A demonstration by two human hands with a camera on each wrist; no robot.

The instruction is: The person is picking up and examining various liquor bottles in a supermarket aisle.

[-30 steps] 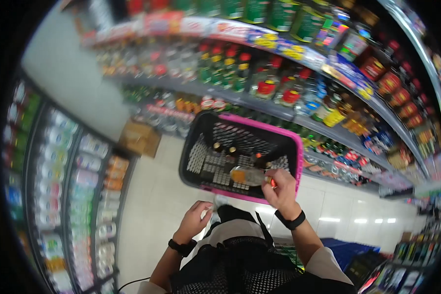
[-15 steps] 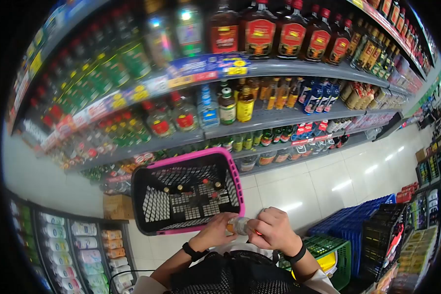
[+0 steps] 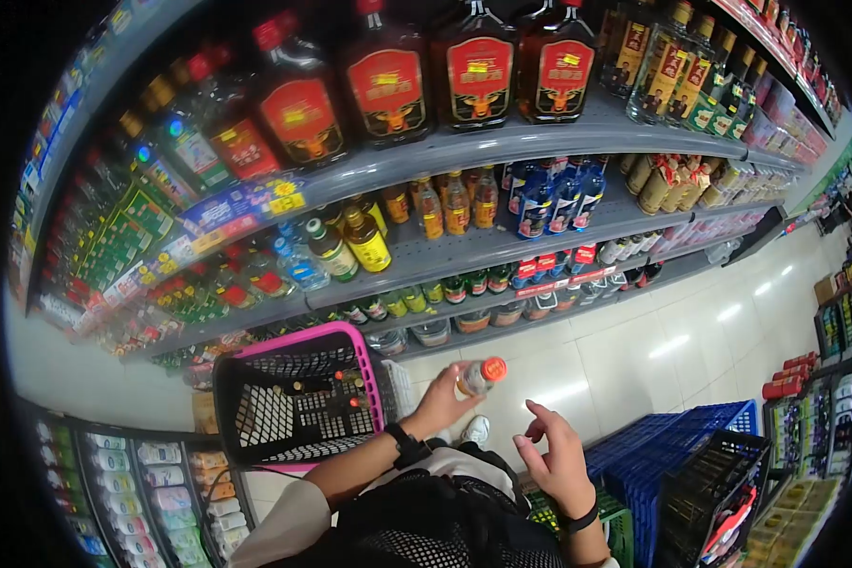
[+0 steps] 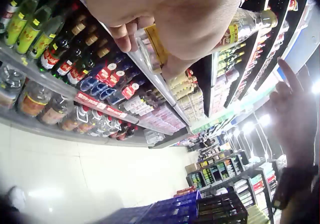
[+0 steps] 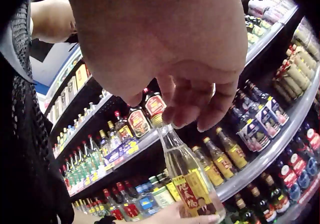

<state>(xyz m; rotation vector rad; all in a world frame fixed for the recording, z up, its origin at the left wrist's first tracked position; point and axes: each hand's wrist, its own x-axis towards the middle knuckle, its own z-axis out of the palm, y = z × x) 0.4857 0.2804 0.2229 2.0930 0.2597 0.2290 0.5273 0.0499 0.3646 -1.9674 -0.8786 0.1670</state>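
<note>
My left hand [image 3: 442, 402] grips a clear glass bottle [image 3: 471, 379] near its base; its orange-red cap points up at the head camera. A yellow and red label shows on this bottle [image 5: 192, 184] in the right wrist view. My right hand [image 3: 560, 461] stands apart to the right, fingers loosely bent and holding nothing. In the right wrist view the right fingers [image 5: 192, 101] overlap the bottle's cap. To the left of my left hand is a black shopping basket [image 3: 369, 379] with a pink rim and several bottles inside.
Shelves [image 3: 483, 251] of bottles run along the far side, close behind the basket. Stacked blue crates [image 3: 672, 445] and a black crate [image 3: 705, 492] stand at the right. Another shelf [image 3: 137, 473] of packaged goods is at the lower left. A shoe [image 3: 476, 431] shows on the pale tiled floor.
The bottle came out over the basket in the right hand, passed between both hands, and is now in the left alone. The right hand has let go. The head view has swung right along the shelves.
</note>
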